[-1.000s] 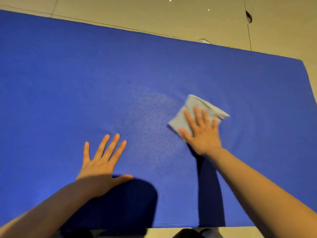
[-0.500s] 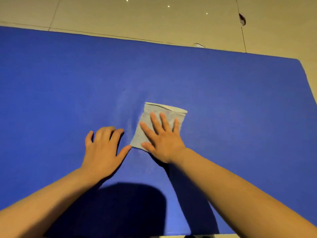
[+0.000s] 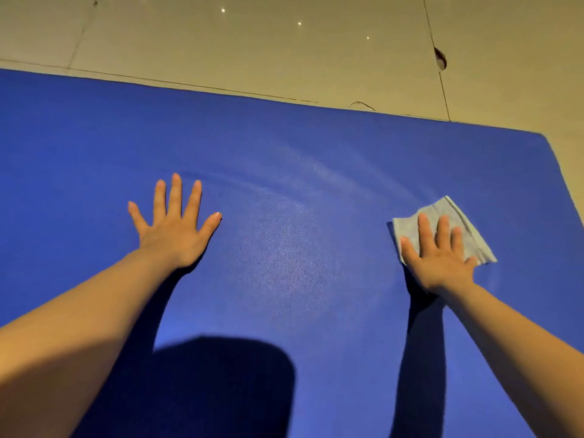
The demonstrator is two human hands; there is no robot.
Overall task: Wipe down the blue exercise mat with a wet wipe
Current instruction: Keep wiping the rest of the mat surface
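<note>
Across most of the view, from nine o'clock to four o'clock, the blue exercise mat (image 3: pixel 284 184) is lying flat on the beige tiled floor (image 3: pixel 252 52), faint arcing streaks shining at its centre. At nine o'clock the left hand (image 3: pixel 173 230) is resting palm-down on the mat, fingers spread wide. At three o'clock the right hand (image 3: pixel 439 257) is pressing flat, fingers straight, on the folded pale wet wipe (image 3: pixel 458 221), near the mat's right edge.
</note>
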